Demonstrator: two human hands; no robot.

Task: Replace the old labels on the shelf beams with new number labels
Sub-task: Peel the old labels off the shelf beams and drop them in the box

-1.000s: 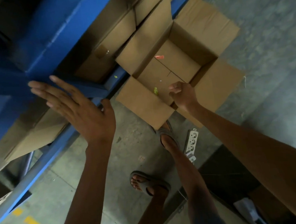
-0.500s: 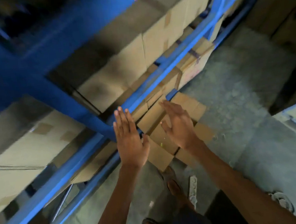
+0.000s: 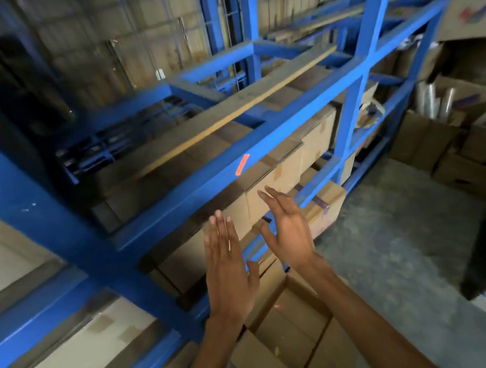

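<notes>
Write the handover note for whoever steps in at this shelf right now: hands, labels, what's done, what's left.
Left hand: open, fingers straight, empty, raised in front of the rack.
Right hand: open, empty, raised beside the left and slightly higher, below the orange label.
Orange label: stuck on the front face of the blue shelf beam, above both hands; neither hand touches it. Too blurred to read, so whether it is old or new cannot be told.
Open cardboard box: on the floor below the hands, with small scraps inside.
Done: cannot be judged from this view.
Left: check that label and replace it if old. No new labels are in hand.
</notes>
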